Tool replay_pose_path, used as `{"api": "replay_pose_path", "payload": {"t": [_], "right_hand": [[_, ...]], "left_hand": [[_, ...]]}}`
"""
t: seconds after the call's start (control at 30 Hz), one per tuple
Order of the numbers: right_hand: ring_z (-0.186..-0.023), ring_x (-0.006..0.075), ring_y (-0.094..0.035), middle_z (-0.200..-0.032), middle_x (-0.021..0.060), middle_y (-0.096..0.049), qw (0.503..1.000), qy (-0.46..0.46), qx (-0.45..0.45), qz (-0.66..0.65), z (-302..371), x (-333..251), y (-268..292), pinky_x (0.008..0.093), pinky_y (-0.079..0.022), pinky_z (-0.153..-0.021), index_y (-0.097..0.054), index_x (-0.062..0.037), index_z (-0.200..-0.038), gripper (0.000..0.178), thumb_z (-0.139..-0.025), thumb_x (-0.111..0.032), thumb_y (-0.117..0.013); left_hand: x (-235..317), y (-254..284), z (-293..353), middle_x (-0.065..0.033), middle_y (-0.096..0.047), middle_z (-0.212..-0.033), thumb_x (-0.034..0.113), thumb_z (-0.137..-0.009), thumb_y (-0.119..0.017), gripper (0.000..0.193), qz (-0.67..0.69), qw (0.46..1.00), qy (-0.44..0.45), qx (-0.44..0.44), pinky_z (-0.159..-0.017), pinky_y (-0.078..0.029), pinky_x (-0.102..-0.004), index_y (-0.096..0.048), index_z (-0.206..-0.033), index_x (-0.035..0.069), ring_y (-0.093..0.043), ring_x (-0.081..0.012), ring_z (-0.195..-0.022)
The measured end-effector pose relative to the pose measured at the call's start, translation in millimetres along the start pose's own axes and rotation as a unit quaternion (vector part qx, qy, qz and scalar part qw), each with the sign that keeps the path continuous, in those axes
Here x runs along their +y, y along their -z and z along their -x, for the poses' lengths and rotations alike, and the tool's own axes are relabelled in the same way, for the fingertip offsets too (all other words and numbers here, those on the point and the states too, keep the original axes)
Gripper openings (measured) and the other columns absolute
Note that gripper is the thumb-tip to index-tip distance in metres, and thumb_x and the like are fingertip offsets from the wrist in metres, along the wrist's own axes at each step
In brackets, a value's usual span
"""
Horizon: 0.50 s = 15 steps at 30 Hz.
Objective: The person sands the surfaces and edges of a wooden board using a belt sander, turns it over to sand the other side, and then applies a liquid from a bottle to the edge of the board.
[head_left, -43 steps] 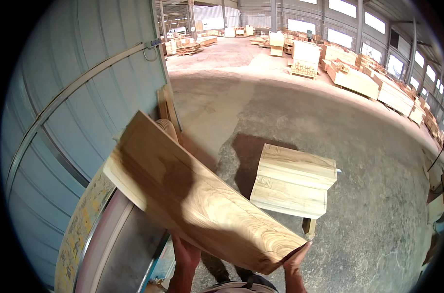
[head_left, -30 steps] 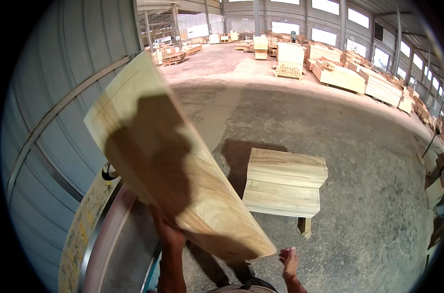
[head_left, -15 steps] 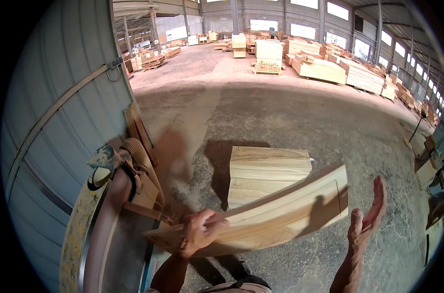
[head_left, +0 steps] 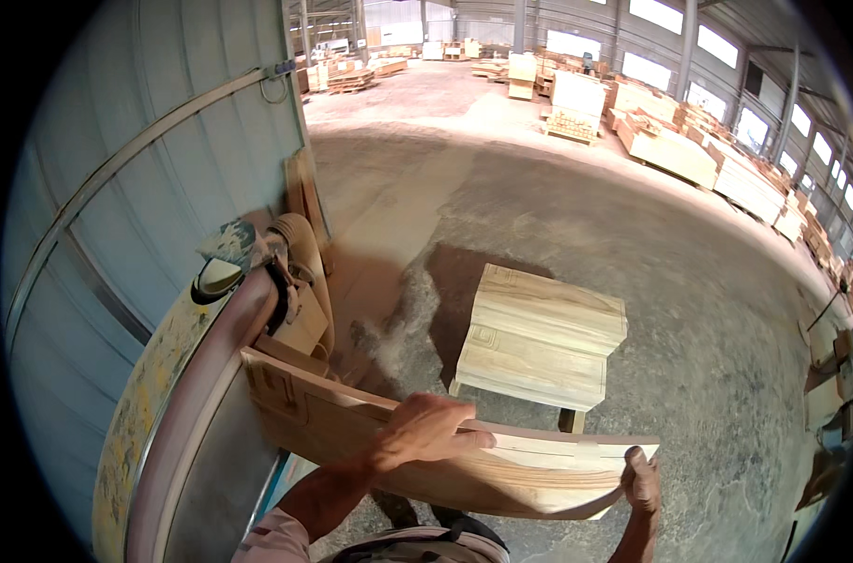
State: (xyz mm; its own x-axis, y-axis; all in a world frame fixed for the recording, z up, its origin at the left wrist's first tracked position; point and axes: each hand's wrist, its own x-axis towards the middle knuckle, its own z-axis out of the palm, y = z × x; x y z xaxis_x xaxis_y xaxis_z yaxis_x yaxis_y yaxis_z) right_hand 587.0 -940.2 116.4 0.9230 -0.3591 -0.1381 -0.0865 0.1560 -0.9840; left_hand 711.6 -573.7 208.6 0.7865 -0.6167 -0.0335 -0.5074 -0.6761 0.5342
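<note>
A long, curved wooden panel (head_left: 539, 490) stands on edge in front of me, its right end pale and its left part in shade. My left hand (head_left: 426, 432) is closed over the panel's upper edge near the middle, thumb pointing right. At the right end, my right hand (head_left: 642, 480) grips the panel with the thumb on top. The panel's left end sits beside the upright belt of a sanding machine (head_left: 196, 394); whether they touch, I cannot tell. More pale curved panels (head_left: 546, 324) lie beyond, raised off the floor on a support.
A ribbed hose (head_left: 300, 235) rises behind the sander. Grey metal sheeting (head_left: 164, 141) walls the left side, with wooden strips (head_left: 304, 202) leaning at its end. Stacks of lumber (head_left: 670, 145) stand farther off in the hall, and boards (head_left: 825, 413) are at the right edge.
My right hand, open and apart before, has closed on the panel's right end. The panel has swung round, its right end lower and its left end up beside the sander. The view has shifted.
</note>
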Motion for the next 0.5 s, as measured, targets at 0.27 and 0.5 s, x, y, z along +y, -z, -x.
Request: {"api": "replay_pose_path", "payload": {"t": [0.27,0.5], "right_hand": [[-0.042,0.0026,-0.030,-0.050,-0.0094,-0.040,0.996,-0.086,-0.008,0.009,3.5,43.6,-72.1,0.0232,-0.019,-0.039,-0.053,-0.0165,-0.064,0.030,-0.078,-0.036,-0.071],[-0.041,0.0043,-0.030,-0.049,-0.0085,-0.038,0.996,-0.091,-0.009,0.017,0.6,76.5,-94.5,0.0250,-0.018,-0.039,-0.051,-0.0161,-0.062,0.036,-0.076,-0.041,-0.072]], "left_hand": [[-65.7,-9.7,22.7,-0.0213,-0.060,-0.075,0.063,-0.073,-0.055,0.060,-0.006,0.989,0.116,-0.088,-0.069,-0.044,-0.0435,-0.063,-0.079,0.003,-0.059,-0.0366,-0.076],[-117.7,-40.4,37.2,-0.0176,-0.062,-0.074,0.061,-0.071,-0.060,0.055,0.009,0.994,0.111,-0.002,-0.067,-0.046,-0.0440,-0.063,-0.076,0.006,-0.060,-0.0367,-0.077]]}}
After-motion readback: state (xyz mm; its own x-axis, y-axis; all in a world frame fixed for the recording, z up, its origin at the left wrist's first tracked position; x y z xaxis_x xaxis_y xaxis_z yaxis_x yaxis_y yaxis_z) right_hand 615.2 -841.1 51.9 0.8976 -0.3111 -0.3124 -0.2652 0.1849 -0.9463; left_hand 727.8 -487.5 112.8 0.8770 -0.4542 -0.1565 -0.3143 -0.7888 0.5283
